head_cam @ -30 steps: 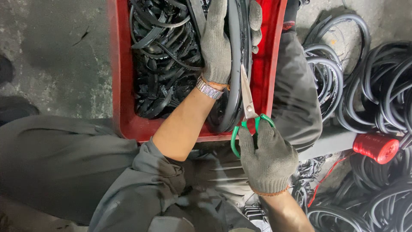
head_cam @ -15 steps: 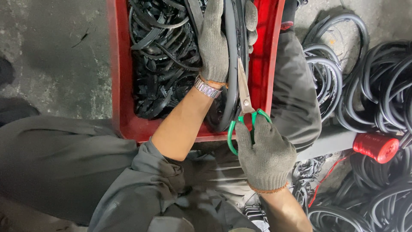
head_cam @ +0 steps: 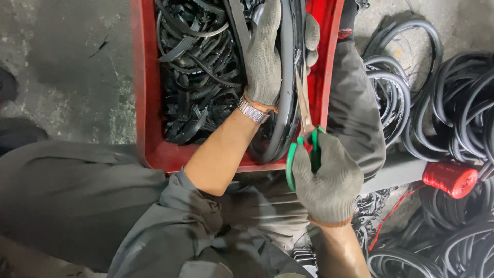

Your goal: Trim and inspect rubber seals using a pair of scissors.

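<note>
While the left hand (head_cam: 265, 56) grips the rubber ring (head_cam: 286, 98), scissors (head_cam: 303, 128) fill the right hand (head_cam: 327, 177).

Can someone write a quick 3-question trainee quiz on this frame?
1. True or false: both hands wear knit gloves.
2. The right hand holds which tool? A) pliers B) green-handled scissors C) knife
3. What does the left hand grip over the red crate?

Key: 1. True. 2. B. 3. A black rubber ring, held at the scissor blades.
</note>
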